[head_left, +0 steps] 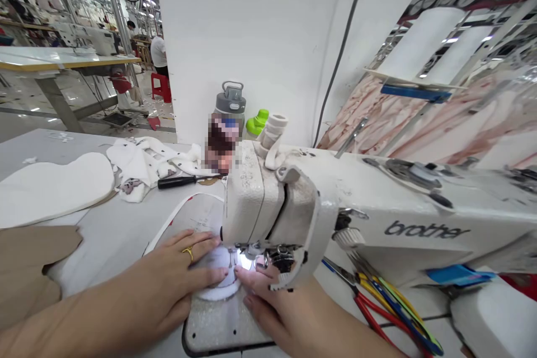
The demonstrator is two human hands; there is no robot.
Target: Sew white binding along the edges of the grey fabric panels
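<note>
My left hand (188, 268) lies flat, fingers apart, on a thin, pale curved piece (201, 210) with a white edge and small red marks. Its thumb reaches close to the needle area of a white brother sewing machine (268, 201), where a small lamp shines. On the other side of the needle, my right hand (281, 302) rests with its index finger stretched toward the needle and its thumb below; the machine head partly hides its other fingers. A padded white rim (220, 292) of the piece curves over the metal bed plate (218, 324) between my hands.
Left lie white cut pieces (59, 184), brown card shapes (29, 268), fabric scraps (138, 165) and a black-handled screwdriver (178, 182). A bottle (230, 102) stands behind the machine. Red-handled scissors (369, 307) lie at right. Thread cones (423, 42) stand above; a person (158, 53) sits far back.
</note>
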